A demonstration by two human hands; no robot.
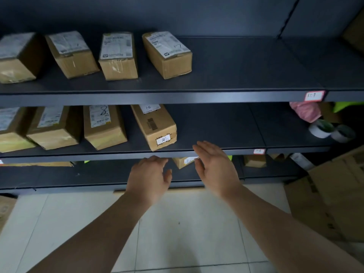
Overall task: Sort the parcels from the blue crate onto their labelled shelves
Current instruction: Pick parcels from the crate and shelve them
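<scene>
Dark metal shelving fills the view. Several brown cardboard parcels stand in a row on the upper shelf (236, 75), which carries a red-framed tag (314, 95) reading 1-7. The middle shelf (216, 131) holds several more, and its rightmost parcel (155, 127) bears a small white sticker on its front face. That shelf has a small tag (259, 151) on its edge. My left hand (150, 177) and my right hand (215, 166) hover empty, fingers apart, just in front of the middle shelf's edge, below and right of that parcel. The blue crate is out of view.
Two tape rolls (323, 129) and a pink bag (306, 112) lie at the middle shelf's right end. A small box (183, 161) sits on the lower shelf behind my hands. Large cardboard boxes (325, 198) stand on the tiled floor at right.
</scene>
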